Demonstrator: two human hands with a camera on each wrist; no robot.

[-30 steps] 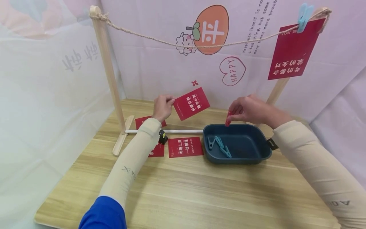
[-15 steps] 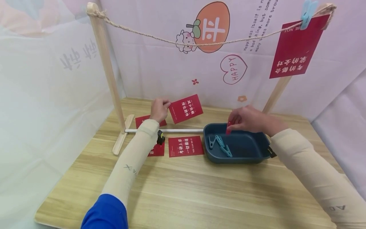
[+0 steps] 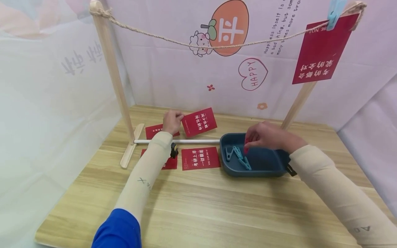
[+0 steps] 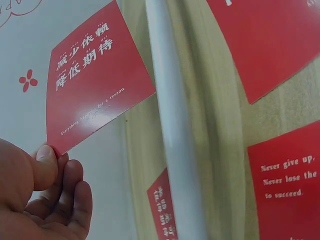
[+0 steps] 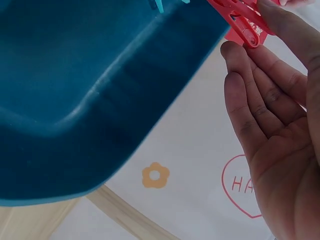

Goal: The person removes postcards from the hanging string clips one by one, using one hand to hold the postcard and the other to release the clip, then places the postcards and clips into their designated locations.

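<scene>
My left hand (image 3: 173,121) pinches a red card (image 3: 200,122) with white writing by one corner, tilted, beyond the white rod. In the left wrist view, thumb and fingers grip the bottom corner of that card (image 4: 95,75). My right hand (image 3: 267,136) pinches a red clothespin (image 3: 246,144) over the left half of the dark blue basin (image 3: 254,174). The clothespin (image 5: 245,25) shows between thumb and fingertips in the right wrist view, near the basin wall. Several light blue clothespins (image 3: 238,152) lie inside the basin.
A rope (image 3: 173,42) spans two wooden posts, the left post (image 3: 113,72) on a wooden foot. A light blue clothespin (image 3: 333,17) holds a red card (image 3: 321,51) at its right end. A white rod (image 3: 198,141) runs low between them. More red cards (image 3: 201,159) lie around it.
My left hand has lowered with the red card, slightly leftward. My right hand has brought the red clothespin down, from above the basin's far rim to over its inside.
</scene>
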